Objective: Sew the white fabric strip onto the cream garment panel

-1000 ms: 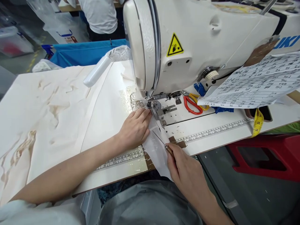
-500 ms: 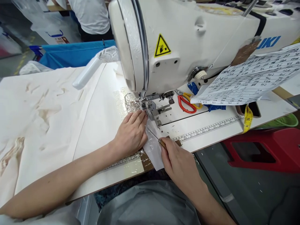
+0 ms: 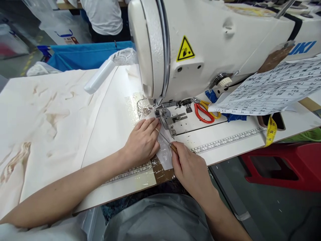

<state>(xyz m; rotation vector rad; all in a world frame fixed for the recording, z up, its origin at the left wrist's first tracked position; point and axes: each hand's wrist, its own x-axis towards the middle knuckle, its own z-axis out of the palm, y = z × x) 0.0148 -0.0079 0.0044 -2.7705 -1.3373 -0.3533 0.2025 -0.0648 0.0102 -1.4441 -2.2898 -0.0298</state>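
Your left hand [image 3: 143, 143] lies flat on the white fabric piece [image 3: 166, 154] just before the presser foot [image 3: 164, 115], your right hand [image 3: 191, 167] pinches a thin awl [image 3: 167, 142] beside it, so sewing seems only partly done, most fabric apparently not yet fed.

White sewing table [image 3: 225, 147], cream fabric [image 3: 50, 127], sewing machine [image 3: 213, 50], red-handled scissors [image 3: 204, 112], taped ruler strips [image 3: 225, 140]

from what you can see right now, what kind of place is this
Most likely a garment or sewing workshop. An industrial sewing machine fills the table, whose table edge has a ruler taped along it, a yellow tape measure hangs nearby, and another person works behind a blue bin.
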